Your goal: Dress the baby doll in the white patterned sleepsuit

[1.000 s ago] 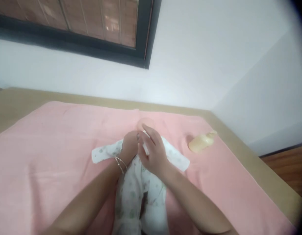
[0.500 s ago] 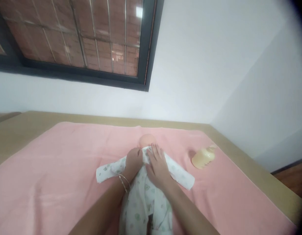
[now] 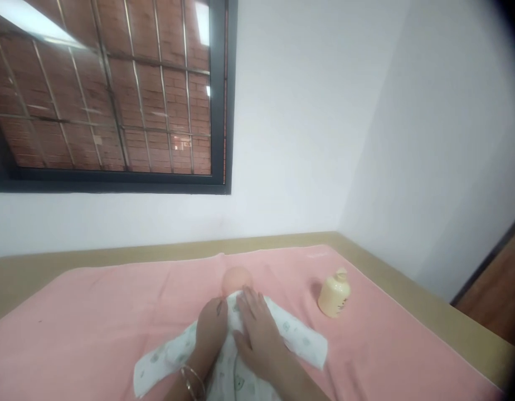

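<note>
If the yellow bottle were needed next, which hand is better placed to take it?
Probably the right hand: resting open on the patterned garment, it is nearer the yellow bottle than the left hand.

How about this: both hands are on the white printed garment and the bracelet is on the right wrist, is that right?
Not quite: the head view shows the bracelet on the left wrist, not the right. The left hand and right hand are on the white printed garment, as you say.

Small garment (image 3: 232, 362) and pink sheet (image 3: 115, 309) suggest a baby-care room.
</note>
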`<move>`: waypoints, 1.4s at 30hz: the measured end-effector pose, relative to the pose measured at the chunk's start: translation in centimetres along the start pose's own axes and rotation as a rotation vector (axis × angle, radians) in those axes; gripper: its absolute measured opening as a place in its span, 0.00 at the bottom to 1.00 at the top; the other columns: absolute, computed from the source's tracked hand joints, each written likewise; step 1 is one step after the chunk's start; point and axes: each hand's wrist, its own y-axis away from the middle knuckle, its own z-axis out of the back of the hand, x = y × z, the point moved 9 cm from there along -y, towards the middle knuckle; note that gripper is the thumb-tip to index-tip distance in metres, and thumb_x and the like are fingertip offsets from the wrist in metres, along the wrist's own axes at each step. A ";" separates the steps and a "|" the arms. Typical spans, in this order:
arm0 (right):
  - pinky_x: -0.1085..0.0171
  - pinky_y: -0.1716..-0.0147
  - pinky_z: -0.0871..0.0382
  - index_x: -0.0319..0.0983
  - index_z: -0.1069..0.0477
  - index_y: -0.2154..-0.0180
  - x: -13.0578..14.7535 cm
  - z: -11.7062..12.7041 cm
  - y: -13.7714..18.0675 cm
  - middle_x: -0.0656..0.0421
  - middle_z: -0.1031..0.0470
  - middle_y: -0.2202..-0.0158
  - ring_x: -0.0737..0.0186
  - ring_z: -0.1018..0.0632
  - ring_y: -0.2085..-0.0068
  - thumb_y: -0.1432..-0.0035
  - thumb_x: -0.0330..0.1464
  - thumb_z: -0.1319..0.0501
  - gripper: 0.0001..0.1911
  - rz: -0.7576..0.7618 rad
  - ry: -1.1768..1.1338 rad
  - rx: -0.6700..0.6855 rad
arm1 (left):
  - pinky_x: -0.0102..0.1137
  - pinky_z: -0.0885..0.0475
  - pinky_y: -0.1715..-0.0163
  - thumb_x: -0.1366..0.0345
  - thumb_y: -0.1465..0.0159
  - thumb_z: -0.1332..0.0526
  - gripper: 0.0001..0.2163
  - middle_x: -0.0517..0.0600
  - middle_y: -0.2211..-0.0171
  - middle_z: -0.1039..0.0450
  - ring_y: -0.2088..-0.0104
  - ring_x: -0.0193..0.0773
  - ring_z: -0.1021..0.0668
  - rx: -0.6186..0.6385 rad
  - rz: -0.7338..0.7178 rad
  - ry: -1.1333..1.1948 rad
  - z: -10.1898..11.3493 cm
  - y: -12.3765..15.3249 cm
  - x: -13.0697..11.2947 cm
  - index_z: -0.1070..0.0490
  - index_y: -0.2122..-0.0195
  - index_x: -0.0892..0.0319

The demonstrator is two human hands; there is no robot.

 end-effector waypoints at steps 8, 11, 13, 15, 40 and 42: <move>0.46 0.37 0.60 0.39 0.50 0.36 0.7 0.0 -0.2 0.53 0.56 0.33 0.52 0.55 0.34 0.38 0.39 0.49 0.30 0.040 -0.032 0.094 | 0.33 0.36 0.65 0.60 0.38 0.55 0.14 0.51 0.71 0.28 0.69 0.40 0.28 0.027 0.020 0.020 0.0 -0.4 0.2 0.35 0.75 0.58; 0.46 0.37 0.60 0.36 0.52 0.36 0.7 0.3 -0.2 0.51 0.61 0.33 0.49 0.57 0.34 0.38 0.40 0.50 0.32 0.012 -0.032 0.067 | 0.34 0.36 0.63 0.59 0.38 0.55 0.15 0.51 0.70 0.27 0.67 0.41 0.27 0.048 0.041 0.042 0.0 -0.4 0.5 0.33 0.73 0.58; 0.47 0.37 0.60 0.37 0.52 0.35 1.3 0.4 -0.1 0.51 0.56 0.33 0.51 0.56 0.34 0.37 0.41 0.51 0.31 0.054 -0.052 0.104 | 0.33 0.35 0.63 0.58 0.38 0.54 0.15 0.51 0.69 0.27 0.67 0.41 0.27 0.045 0.036 0.041 0.2 -0.4 0.6 0.32 0.72 0.58; 0.48 0.37 0.60 0.38 0.51 0.36 1.9 0.9 0.1 0.52 0.53 0.34 0.53 0.54 0.34 0.36 0.41 0.52 0.29 0.090 -0.074 0.122 | 0.33 0.35 0.63 0.58 0.39 0.54 0.15 0.51 0.69 0.26 0.67 0.41 0.26 0.044 0.030 0.035 0.4 -0.5 0.5 0.32 0.72 0.58; 0.52 0.36 0.62 0.35 0.58 0.34 -22.2 20.5 6.5 0.54 0.57 0.33 0.61 0.56 0.33 0.58 0.19 0.52 0.46 -0.469 -0.204 -0.543 | 0.36 0.29 0.55 0.61 0.45 0.39 0.12 0.56 0.58 0.25 0.57 0.45 0.23 0.544 -0.101 0.905 -7.8 4.1 -27.9 0.26 0.63 0.62; 0.53 0.36 0.63 0.34 0.54 0.35 -22.6 19.5 6.0 0.52 0.54 0.34 0.63 0.54 0.34 0.58 0.18 0.52 0.45 -0.474 -0.183 -0.465 | 0.35 0.28 0.58 0.64 0.41 0.42 0.11 0.58 0.61 0.25 0.62 0.42 0.22 0.713 0.140 1.031 -12.2 3.9 -29.1 0.28 0.61 0.65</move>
